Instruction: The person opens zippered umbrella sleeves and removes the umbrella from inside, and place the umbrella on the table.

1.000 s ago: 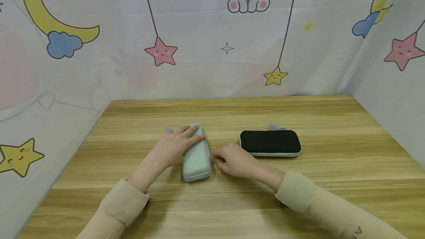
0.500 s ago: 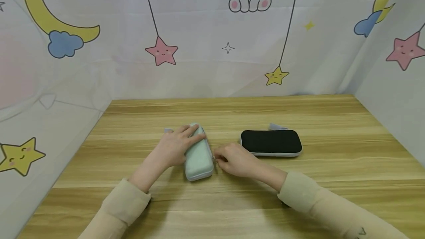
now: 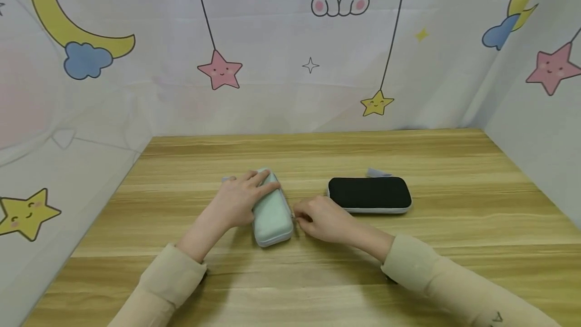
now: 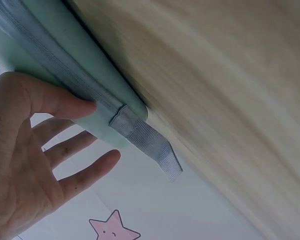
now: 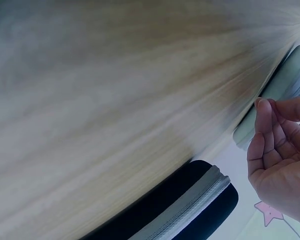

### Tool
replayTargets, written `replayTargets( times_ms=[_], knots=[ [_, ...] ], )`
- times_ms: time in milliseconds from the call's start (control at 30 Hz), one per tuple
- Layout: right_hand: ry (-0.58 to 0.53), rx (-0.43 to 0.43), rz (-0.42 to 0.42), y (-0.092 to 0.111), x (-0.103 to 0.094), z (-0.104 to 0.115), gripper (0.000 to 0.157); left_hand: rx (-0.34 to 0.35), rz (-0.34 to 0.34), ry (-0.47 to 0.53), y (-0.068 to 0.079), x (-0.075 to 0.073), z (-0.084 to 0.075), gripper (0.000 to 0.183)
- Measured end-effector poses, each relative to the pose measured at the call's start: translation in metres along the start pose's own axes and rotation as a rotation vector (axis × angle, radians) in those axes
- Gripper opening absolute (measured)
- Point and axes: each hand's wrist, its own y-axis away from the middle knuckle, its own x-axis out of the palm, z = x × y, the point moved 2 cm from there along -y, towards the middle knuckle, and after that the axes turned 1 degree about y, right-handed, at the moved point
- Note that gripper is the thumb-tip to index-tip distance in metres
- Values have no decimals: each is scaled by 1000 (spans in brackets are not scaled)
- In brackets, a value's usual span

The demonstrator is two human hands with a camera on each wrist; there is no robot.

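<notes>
Green case (image 3: 273,220) turned a bit. Spread left hand (image 3: 238,201) presses it; right hand (image 3: 321,220) seems to pinch its zip tab (image 3: 292,215). Hard tugs could spin it.

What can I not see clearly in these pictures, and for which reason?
Insides of the green case and black case: head view, hidden by the cases themselves.
Zipper pull: head view, too small; right wrist view, hidden by the right hand.
One end of the black case: right wrist view, cut off by the bottom edge.
Mark on right sleeve: head view, too small.
</notes>
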Motion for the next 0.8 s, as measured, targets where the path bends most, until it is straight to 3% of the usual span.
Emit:
replayTargets(
  times_ms=[800],
  knots=[
    [10, -28, -11, 5, -4, 3, 25, -14, 6, -14, 0, 0, -1, 76]
  ],
)
